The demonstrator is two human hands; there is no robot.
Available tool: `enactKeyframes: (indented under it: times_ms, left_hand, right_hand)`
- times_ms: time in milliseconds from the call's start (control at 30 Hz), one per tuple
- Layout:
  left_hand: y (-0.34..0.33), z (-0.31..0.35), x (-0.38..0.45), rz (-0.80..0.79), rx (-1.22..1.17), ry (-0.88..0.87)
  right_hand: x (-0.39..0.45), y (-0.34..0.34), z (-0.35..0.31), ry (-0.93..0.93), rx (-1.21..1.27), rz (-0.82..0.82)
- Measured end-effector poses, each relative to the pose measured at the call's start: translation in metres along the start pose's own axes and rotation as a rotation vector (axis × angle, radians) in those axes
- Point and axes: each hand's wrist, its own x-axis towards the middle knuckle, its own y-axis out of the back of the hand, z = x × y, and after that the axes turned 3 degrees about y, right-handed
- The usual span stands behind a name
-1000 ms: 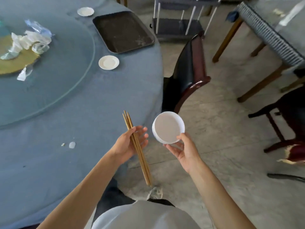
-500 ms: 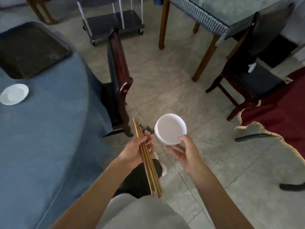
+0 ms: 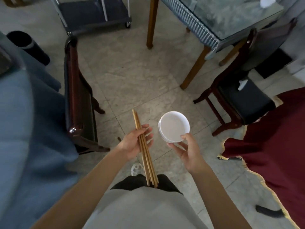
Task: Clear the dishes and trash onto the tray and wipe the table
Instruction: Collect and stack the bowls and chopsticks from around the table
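Your view has swung off the worktop (image 3: 19, 129) and tray; your left hand (image 3: 135, 142) still grips the chopsticks (image 3: 145, 151), your right hand (image 3: 188, 149) the stacked dishes (image 3: 173, 126), uncleared.

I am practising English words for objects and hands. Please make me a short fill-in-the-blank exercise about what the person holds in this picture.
1. The left hand holds a bundle of wooden ____.
2. The right hand holds a stack of small plates whose colour is ____.
3. The dark wooden chair stands beside the table with the ____ cloth.

Missing words: chopsticks; white; blue
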Motion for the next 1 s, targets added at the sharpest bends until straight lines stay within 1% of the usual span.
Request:
enactKeyframes:
  times_ms: [167,300,467,567,700,833,1000]
  left_hand:
    - [-0.027,0.064,0.046,-0.006,-0.077,-0.059]
    - [-0.036,0.121,0.095,0.021,-0.160,-0.114]
    - [-0.050,0.209,0.164,0.063,-0.253,-0.229]
    - [-0.067,0.262,0.189,0.135,-0.308,-0.288]
    - [-0.085,0.322,0.216,0.181,-0.377,-0.359]
    - [-0.080,0.375,0.229,0.208,-0.478,-0.456]
    - [-0.056,0.451,0.238,0.225,-0.557,-0.573]
  right_hand:
    - [0.056,-0.041,-0.064,-0.017,-0.032,-0.065]
    - [0.124,-0.086,-0.109,-0.046,-0.095,-0.101]
    - [0.230,-0.162,-0.172,-0.033,-0.245,-0.225]
    - [0.281,-0.215,-0.213,-0.054,-0.325,-0.275]
    - [0.333,-0.282,-0.261,-0.149,-0.305,-0.307]
    - [0.374,-0.353,-0.287,-0.179,-0.380,-0.373]
    - [0.414,-0.459,-0.293,-0.212,-0.487,-0.463]
